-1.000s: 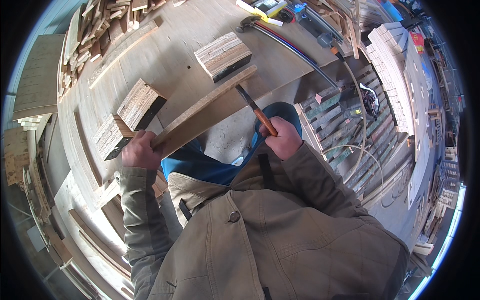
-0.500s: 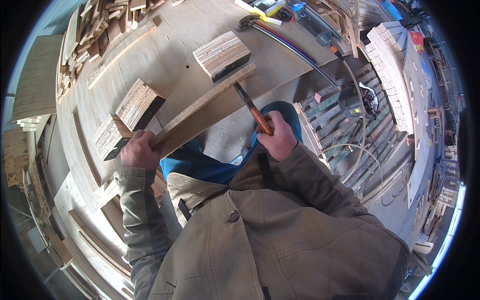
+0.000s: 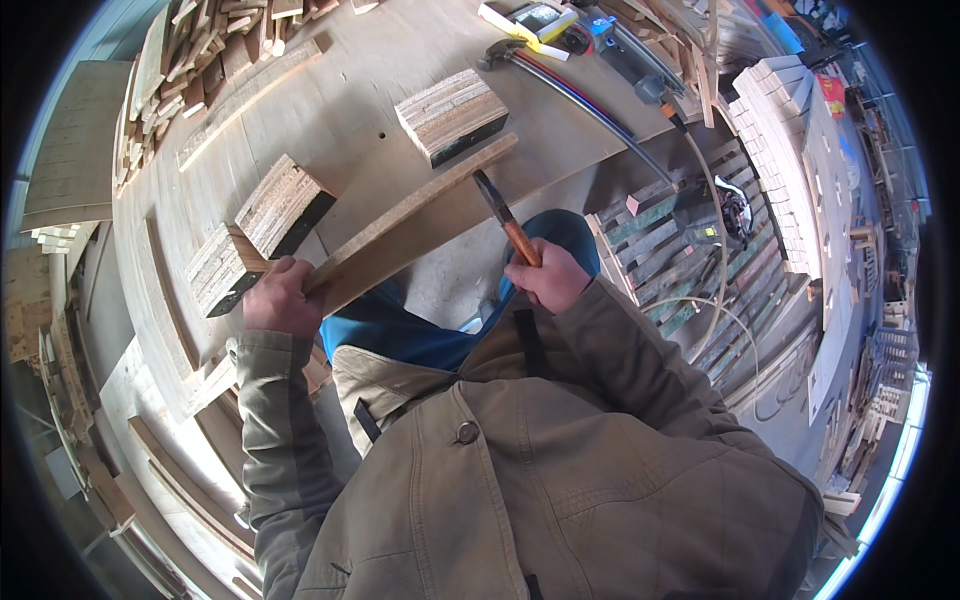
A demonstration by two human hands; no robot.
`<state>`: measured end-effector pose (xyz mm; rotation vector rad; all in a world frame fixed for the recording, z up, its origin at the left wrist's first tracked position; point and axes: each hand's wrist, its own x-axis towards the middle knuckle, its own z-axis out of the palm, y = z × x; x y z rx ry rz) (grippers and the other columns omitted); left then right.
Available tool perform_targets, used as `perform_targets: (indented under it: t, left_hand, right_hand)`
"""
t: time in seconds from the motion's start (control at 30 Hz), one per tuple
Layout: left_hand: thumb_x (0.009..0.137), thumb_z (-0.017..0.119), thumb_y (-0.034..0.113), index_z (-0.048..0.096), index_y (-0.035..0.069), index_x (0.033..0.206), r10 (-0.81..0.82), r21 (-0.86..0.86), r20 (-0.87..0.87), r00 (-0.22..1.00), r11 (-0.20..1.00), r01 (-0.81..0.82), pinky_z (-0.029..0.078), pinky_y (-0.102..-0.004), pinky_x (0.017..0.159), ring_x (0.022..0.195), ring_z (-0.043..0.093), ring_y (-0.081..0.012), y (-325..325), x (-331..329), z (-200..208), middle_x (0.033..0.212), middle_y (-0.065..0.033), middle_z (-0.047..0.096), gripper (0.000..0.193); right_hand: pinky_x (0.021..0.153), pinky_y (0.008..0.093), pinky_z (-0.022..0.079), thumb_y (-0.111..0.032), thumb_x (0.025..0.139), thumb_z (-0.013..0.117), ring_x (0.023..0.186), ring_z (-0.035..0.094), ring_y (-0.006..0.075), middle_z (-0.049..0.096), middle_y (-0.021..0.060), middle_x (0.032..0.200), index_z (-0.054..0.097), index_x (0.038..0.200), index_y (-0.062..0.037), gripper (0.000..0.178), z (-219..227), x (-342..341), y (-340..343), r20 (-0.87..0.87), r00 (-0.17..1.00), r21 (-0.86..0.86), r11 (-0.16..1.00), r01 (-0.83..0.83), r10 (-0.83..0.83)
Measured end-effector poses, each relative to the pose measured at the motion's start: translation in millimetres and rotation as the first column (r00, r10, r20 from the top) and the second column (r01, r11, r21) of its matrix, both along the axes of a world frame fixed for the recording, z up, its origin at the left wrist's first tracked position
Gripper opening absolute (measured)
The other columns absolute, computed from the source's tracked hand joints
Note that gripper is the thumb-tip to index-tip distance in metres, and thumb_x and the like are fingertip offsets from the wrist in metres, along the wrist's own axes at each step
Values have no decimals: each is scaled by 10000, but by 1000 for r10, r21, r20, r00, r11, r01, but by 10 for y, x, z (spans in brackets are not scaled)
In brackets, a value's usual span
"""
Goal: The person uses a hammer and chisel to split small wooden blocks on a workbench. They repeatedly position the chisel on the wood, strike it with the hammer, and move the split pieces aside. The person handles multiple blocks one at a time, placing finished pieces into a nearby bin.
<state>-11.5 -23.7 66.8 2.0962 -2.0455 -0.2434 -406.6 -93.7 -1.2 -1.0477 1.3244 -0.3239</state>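
Observation:
My left hand [image 3: 285, 300] grips the near left end of a long wooden board [image 3: 410, 215], which slants up to the right along the table's near edge. My right hand [image 3: 550, 278] is closed around the orange-brown wooden handle of a bladed tool [image 3: 510, 225]. Its dark, narrow metal end rests against or just beside the board near its far end; I cannot tell whether they touch. Whether it is a chisel or a knife does not show. Close to my left hand stand two wooden blocks, one [image 3: 228, 270] nearer and another [image 3: 285, 205] farther. A third wooden block [image 3: 452, 115] lies beyond the board.
A claw hammer [image 3: 500, 50] lies on the plywood table [image 3: 350, 95] at the back. Stacked wood pieces [image 3: 185, 65] fill the far left. To the right are a slatted pallet [image 3: 680, 250], a hose [image 3: 722, 235] and a stack of pale boards [image 3: 775, 150].
The view has shifted slightly. Both hands keep their grips, and the board and the bladed tool stay in nearly the same position.

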Motion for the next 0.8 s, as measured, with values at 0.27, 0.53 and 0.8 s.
perform_targets:
  t: [0.27, 0.53, 0.8]
  left_hand:
    - [832, 861, 242, 729, 99, 928, -58, -37, -55, 997, 998, 56, 587, -502, 747, 886, 726, -362, 20, -2, 7, 926, -86, 684, 217]
    - [802, 861, 213, 718, 86, 900, -86, -48, -57, 995, 995, 83, 590, -497, 767, 906, 714, -364, 31, -28, 26, 926, -89, 681, 215]
    - [808, 857, 205, 715, 89, 911, -85, -31, -38, 996, 996, 84, 588, -504, 765, 904, 714, -368, 23, -39, 57, 923, -91, 676, 210]
  right_hand:
    - [893, 352, 540, -230, 941, 818, 934, 677, 195, 712, 116, 988, 679, 1173, 28, 374, -24, 17, 147, -32, 999, -143, 990, 23, -28]
    - [846, 343, 522, -200, 941, 819, 881, 643, 166, 692, 80, 937, 683, 1093, 15, 296, -47, -3, 215, 40, 998, -119, 991, 59, -55]
    - [783, 330, 498, -219, 974, 814, 803, 602, 144, 654, 38, 846, 674, 1003, -12, 252, -13, -3, 178, -28, 999, -158, 987, 13, -18]
